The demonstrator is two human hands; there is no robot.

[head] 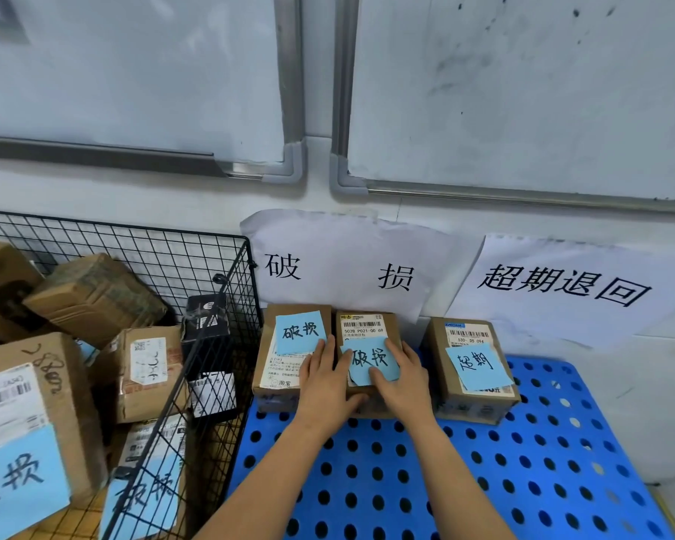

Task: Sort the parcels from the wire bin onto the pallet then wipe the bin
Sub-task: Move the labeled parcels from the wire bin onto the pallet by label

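A blue perforated pallet (523, 461) lies on the floor by the wall. Three cardboard parcels stand in a row at its back. The left parcel (285, 368) and the middle parcel (363, 325) carry matching blue notes. The right parcel (472, 368) has a blue note with different writing. My left hand (322, 383) holds the middle parcel's left side, thumb curled round its front. My right hand (404, 380) grips its right side, thumb on the note. The black wire bin (211, 267) on the left holds several more parcels (149, 372).
Two white paper signs hang on the wall: one sign (340, 267) behind the left two parcels, the other sign (562, 290) behind the right one. A black box (207, 317) leans against the bin's right mesh wall. Bare pallet surface spreads in front of the row.
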